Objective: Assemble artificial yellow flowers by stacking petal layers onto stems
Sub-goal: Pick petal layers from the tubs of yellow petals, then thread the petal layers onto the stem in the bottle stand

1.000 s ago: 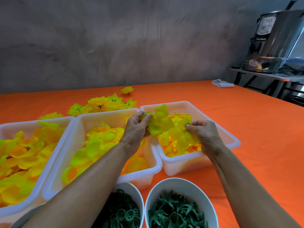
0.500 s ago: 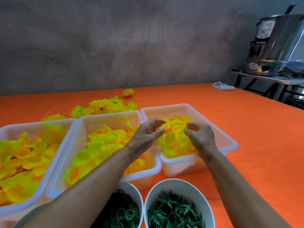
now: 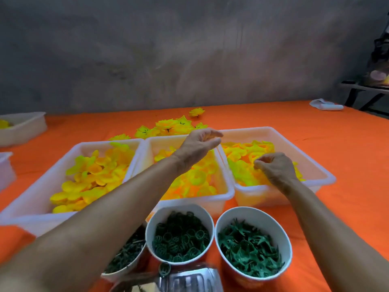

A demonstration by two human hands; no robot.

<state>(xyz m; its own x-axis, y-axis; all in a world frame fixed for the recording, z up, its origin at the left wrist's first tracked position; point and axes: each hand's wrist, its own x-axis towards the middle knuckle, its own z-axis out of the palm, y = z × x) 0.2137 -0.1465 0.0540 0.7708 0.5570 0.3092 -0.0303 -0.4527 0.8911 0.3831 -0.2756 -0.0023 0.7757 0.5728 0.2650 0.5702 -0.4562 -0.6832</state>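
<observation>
Nearest the camera, 3 white cups are seen on the orange cloth [image 3: 347, 144]: one of dark stems [image 3: 128, 252], one of green rings [image 3: 181, 237], one of green star-shaped calyxes [image 3: 249, 247]. Beyond them, 3 white trays are filled with yellow petal layers [image 3: 94, 178]. Over the right tray [image 3: 320, 171], the right hand [image 3: 275, 167] is held with fingertips drawn together; whether a petal is pinched cannot be told. The left hand [image 3: 200, 144] is raised over the middle tray [image 3: 223, 186], fingers loosely apart, nothing held. Finished flowers [image 3: 168, 128] are lying farther back. Several thin layers could likely be lifted at once, since they cling together.
</observation>
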